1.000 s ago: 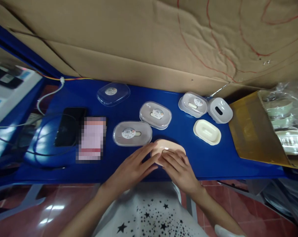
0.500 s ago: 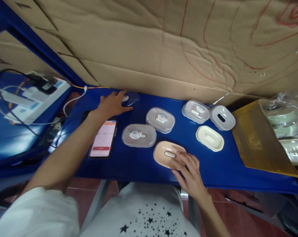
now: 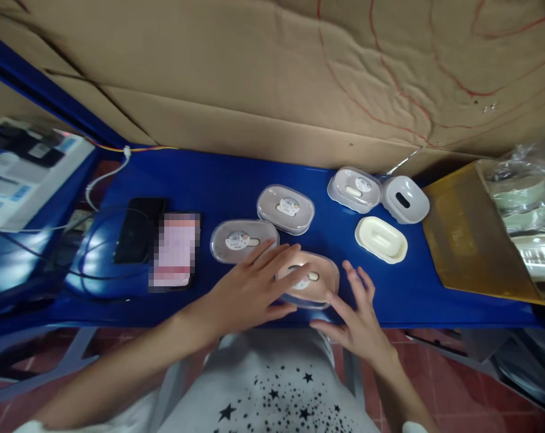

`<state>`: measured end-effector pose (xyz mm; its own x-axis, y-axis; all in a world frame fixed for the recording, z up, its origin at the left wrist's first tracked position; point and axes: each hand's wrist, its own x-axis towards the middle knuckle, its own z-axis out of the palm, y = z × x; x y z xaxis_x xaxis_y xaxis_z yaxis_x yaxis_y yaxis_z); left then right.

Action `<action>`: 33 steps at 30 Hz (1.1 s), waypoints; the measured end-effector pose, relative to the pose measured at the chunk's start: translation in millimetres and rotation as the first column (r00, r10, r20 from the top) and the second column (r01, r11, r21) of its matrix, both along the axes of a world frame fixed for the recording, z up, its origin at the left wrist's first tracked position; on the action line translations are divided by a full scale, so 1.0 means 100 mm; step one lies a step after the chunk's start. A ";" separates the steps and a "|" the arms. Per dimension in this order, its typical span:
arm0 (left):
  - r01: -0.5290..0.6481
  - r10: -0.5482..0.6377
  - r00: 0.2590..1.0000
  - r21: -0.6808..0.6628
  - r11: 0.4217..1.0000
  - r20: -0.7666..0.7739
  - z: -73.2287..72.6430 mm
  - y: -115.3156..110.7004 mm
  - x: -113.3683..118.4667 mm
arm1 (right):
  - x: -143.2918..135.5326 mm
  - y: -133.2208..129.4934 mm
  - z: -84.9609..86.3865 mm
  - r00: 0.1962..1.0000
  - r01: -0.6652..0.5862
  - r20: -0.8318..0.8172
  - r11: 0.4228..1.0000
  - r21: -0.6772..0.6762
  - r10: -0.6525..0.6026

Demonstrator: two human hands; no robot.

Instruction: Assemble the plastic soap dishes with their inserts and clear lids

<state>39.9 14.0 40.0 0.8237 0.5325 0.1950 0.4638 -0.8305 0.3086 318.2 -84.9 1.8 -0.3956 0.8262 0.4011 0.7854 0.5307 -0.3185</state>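
Note:
A clear oval plastic lid (image 3: 315, 297) with a round label lies over the peach soap dish (image 3: 324, 267), close to the table's front edge. My left hand (image 3: 254, 288) spans the lid's left part, fingers across its top and thumb at its near edge. My right hand (image 3: 356, 316) is at the lid's right end with fingers apart, the index fingertip at or near the rim. Two grey soap dishes under clear lids, one (image 3: 222, 240) partly behind my left fingers and another (image 3: 286, 209) farther back, sit beyond the peach one.
To the right are a lidded grey dish (image 3: 351, 191), an uncovered grey dish (image 3: 408, 201) with a dark slot and a cream dish (image 3: 381, 239). An open cardboard box (image 3: 475, 240) holds wrapped dishes. Phones (image 3: 175, 249), cables and a power strip (image 3: 42, 180) lie left; cardboard (image 3: 236, 78) stands behind.
My left hand has brought the clear lid from the back left onto the peach dish. My right hand has drawn slightly off the dish, its fingers spreading. The camera view has shifted.

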 end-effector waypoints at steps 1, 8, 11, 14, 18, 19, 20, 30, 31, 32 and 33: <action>0.013 -0.013 1.000 -0.002 1.000 -0.014 -0.05 0.01 0.05 | 0.01 0.01 0.00 0.999 -0.011 0.038 1.000 -0.016 0.011; 0.085 -0.089 0.994 -0.069 0.994 -0.055 -0.18 0.14 0.19 | 0.09 0.04 -0.13 0.999 0.013 0.049 0.998 -0.059 -0.010; 0.084 -0.088 0.993 -0.055 0.995 -0.074 -0.18 0.11 0.20 | 0.12 0.02 -0.23 1.000 -0.004 0.012 1.000 -0.017 0.004; 0.094 -0.095 0.988 -0.014 0.996 -0.118 -0.16 0.09 0.23 | 0.16 0.01 -0.31 0.999 -0.038 -0.033 0.999 0.011 0.038; 0.097 -0.089 0.984 0.042 0.994 -0.157 -0.13 0.08 0.29 | 0.25 0.04 -0.31 0.998 -0.049 -0.034 0.998 0.026 0.050; 0.097 -0.088 0.984 0.054 0.994 -0.157 -0.13 0.07 0.30 | 0.27 0.05 -0.31 0.998 -0.054 -0.026 0.998 0.037 0.055; 0.098 -0.087 0.984 0.065 0.993 -0.154 -0.14 0.07 0.31 | 0.29 0.06 -0.30 0.998 -0.061 -0.019 0.997 0.046 0.062; 0.067 -0.052 0.990 0.113 0.991 -0.130 -0.31 -0.01 0.29 | 0.28 0.10 -0.29 0.997 -0.078 0.025 0.996 0.032 0.077; 0.063 -0.046 0.991 0.127 0.990 -0.128 -0.32 -0.02 0.28 | 0.27 0.09 -0.29 0.997 -0.080 0.026 0.996 0.027 0.079; 0.057 -0.039 0.991 0.141 0.988 -0.126 -0.33 -0.04 0.26 | 0.26 0.09 -0.29 0.996 -0.085 0.027 0.996 0.019 0.084; 0.049 -0.030 0.992 0.156 0.987 -0.124 -0.34 -0.05 0.25 | 0.25 0.08 -0.29 0.995 -0.092 0.032 0.996 0.010 0.091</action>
